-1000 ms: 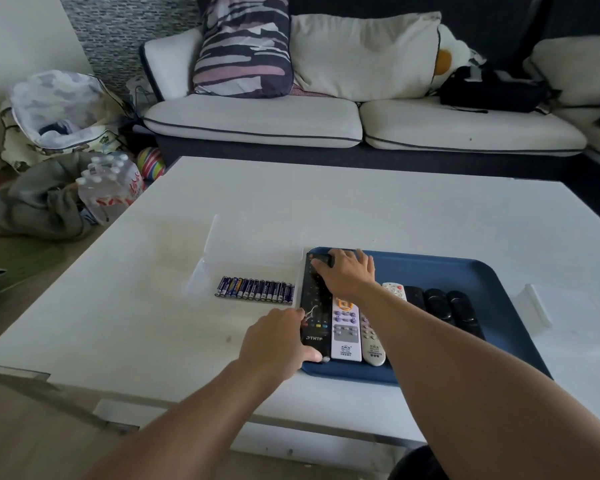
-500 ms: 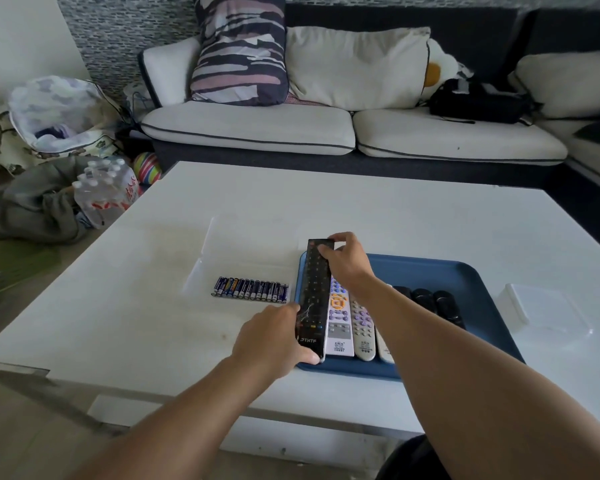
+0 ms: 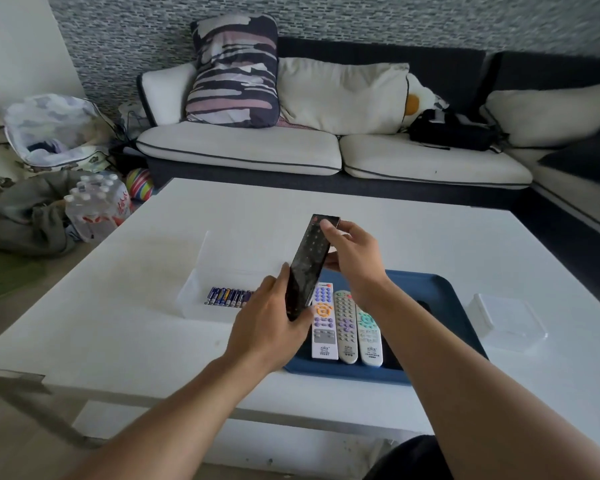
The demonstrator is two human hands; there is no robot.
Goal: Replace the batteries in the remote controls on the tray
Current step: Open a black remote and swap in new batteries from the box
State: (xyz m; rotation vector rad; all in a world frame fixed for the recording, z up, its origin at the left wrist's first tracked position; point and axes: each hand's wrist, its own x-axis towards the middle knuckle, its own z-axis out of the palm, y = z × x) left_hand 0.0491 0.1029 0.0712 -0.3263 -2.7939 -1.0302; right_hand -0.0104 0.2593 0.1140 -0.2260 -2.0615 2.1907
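A long black remote [image 3: 309, 261] is lifted above the table, tilted with its far end up. My left hand [image 3: 271, 323] grips its near end and my right hand [image 3: 355, 261] holds its far end. Below lies a blue tray [image 3: 454, 306] with three light-coloured remotes [image 3: 347, 323] side by side; darker remotes to their right are mostly hidden by my right arm. A row of several batteries [image 3: 227, 296] lies in a clear container [image 3: 196, 271] left of the tray.
The white table [image 3: 118, 323] carries a clear plastic box [image 3: 506, 322] right of the tray. A sofa with cushions [image 3: 326, 143] runs behind the table. A pack of water bottles [image 3: 97, 206] and bags sit on the floor at left.
Both hands have raised the black remote off the tray's left side, and its far end now tilts upward. The camera has moved back and up.
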